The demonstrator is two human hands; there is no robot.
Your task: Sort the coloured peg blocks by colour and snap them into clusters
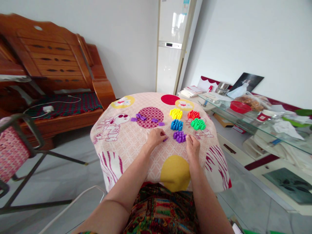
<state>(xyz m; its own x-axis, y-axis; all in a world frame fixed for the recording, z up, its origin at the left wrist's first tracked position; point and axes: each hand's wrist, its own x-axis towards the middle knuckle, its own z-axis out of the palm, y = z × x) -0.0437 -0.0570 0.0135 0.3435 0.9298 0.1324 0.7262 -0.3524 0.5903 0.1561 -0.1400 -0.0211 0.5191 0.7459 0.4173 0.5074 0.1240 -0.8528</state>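
Note:
On a small table covered with a cartoon-print cloth (pixel 126 143) lie clusters of plastic pegs: yellow (pixel 175 113), red (pixel 193 114), blue (pixel 176 124), green (pixel 198 123) and purple (pixel 179 136). Several loose purple pieces (pixel 141 117) lie scattered further left on a dark red dotted circle. My left hand (pixel 156 136) rests on the cloth with its fingers closed on a purple piece (pixel 165 139) just left of the purple cluster. My right hand (pixel 192 145) sits curled at the right side of the purple cluster, its fingertips touching it; what they hold is hidden.
A wooden bench (pixel 56 71) with a charger on it stands at the left, a metal-framed chair (pixel 17 146) nearer. A glass shelf unit (pixel 255 123) with bowls, papers and a photo runs along the right. A tall white air conditioner (pixel 172 48) stands behind the table.

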